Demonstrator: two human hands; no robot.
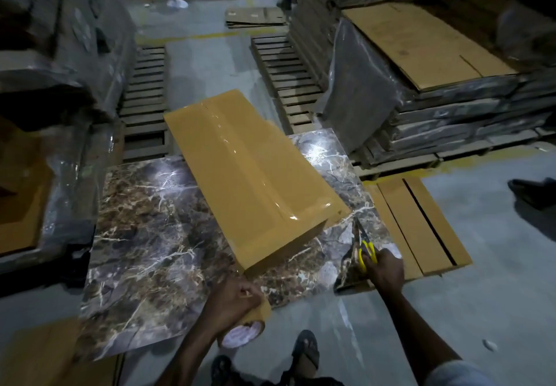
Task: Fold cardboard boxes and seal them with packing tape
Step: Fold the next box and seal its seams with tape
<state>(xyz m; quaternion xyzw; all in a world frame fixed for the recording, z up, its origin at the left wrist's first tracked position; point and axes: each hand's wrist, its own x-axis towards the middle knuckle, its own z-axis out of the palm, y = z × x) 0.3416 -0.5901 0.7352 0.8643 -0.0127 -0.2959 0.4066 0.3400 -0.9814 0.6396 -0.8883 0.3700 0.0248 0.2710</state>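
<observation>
Left hand [237,295] curls round a roll of packing tape [245,330], gripping it low and close to the body, just off the near edge of the marble-patterned slab [144,235]. A short brown tab of tape shows at the fingers; whether it runs unbroken up to the box I cannot tell. Right hand [386,271] grips yellow-handled scissors [365,248], fingers through the loops, blades pointing toward the box's near right corner.

The task's cardboard box [249,172] lies folded shut, set diagonally on the slab, with a glossy strip of tape [240,148] along its top seam and over the near end.

Judging from this, the seam is largely sealed and the cut at the near end is the step in hand. Several things could spoil it:
- If the tape between roll and box goes slack, it may fold onto itself and stick.
- A skewed cut would leave a ragged tail that lifts from the near face.
- Both hands sit close together near the box corner, so a hurried snip could nick the fingers on the roll or score the cardboard.
- A tug on the roll could drag the box across the slick slab.

Flat cardboard sheets [421,223] lie on the floor to the right.
</observation>
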